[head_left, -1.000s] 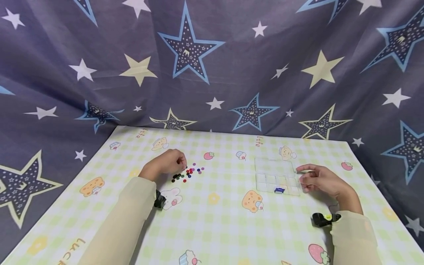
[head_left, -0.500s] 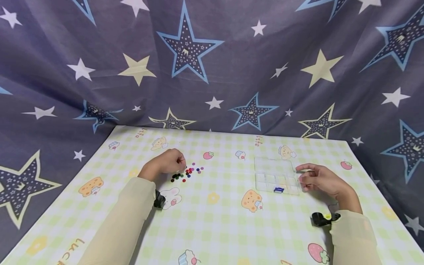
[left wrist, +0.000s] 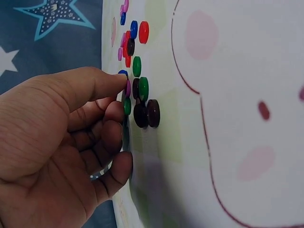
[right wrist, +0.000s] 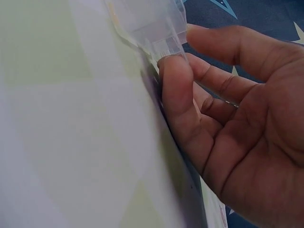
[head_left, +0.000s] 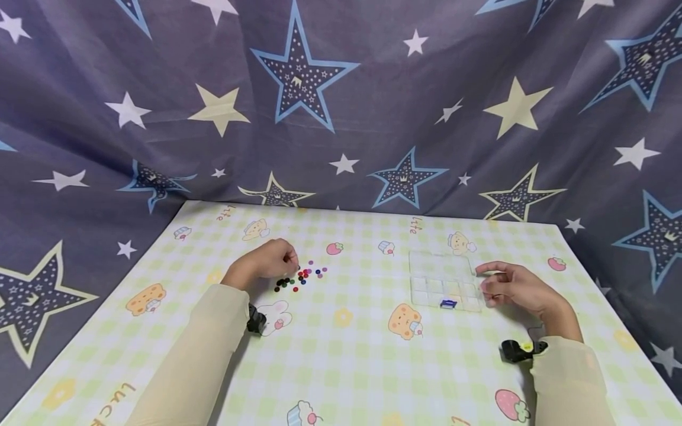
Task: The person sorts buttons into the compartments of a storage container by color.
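Note:
Small round flat beads (head_left: pixel 303 276) in black, green, red, blue and purple lie scattered on the table left of centre in the head view. My left hand (head_left: pixel 272 259) is over their left side with fingers bent. In the left wrist view its thumb tip touches or nearly touches a purple bead (left wrist: pixel 128 88), with a green bead (left wrist: pixel 127 106) just below; whether one is pinched is hidden. On the right, a clear compartment box (head_left: pixel 446 294) lies with its lid (head_left: pixel 441 264) folded back. My right hand (head_left: pixel 519 291) holds the box's right end with bent fingers.
The box has a blue latch (head_left: pixel 449 304) at its front edge. A green-and-white checked cloth with cartoon prints covers the table (head_left: pixel 341 367). Behind the table's back edge hangs a dark star-patterned curtain (head_left: pixel 341 106).
Both hands keep almost the same places, the left at the beads and the right at the box. The whole head view has shifted very slightly.

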The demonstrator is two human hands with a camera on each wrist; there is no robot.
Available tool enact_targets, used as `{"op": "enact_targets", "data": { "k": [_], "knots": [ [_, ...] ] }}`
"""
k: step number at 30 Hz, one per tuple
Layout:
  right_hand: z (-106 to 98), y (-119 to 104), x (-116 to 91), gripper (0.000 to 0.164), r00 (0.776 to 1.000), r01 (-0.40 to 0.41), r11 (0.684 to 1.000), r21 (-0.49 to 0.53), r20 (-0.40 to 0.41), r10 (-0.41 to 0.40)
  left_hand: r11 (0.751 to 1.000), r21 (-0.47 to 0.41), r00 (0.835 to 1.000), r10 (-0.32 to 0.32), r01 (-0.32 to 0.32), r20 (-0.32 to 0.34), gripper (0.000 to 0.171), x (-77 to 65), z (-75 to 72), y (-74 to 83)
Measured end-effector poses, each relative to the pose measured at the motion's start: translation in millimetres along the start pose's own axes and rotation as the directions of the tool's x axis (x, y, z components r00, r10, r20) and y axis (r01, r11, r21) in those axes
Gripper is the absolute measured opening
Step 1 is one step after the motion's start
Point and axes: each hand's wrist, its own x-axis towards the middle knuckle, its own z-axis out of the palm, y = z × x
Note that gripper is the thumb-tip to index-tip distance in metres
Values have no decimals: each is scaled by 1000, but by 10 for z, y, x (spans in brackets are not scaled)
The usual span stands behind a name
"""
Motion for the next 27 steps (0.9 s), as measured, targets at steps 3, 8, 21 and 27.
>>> {"op": "enact_targets", "data": {
  "k": [3,8,21,27],
  "knots": [
    [0,-7,-3,58,1000,4,1000,-4,-2,-4,1000,-8,1000,13,-13,6,9,-9,2,-19],
    [0,-12,-4,57,1000,11,1000,-1,3,-11,999,-38,1000,23,-23,19,12,-44,1,-41],
    [-25,9,1,56,999,28,999,28,26,-29,990,-121,997,61,-66,-43,11,-19,23,-27],
    [-30,25,-8,57,999,37,999,16,32,-38,980,-136,988,135,-144,-74,13,54,26,39]
  ]
}}
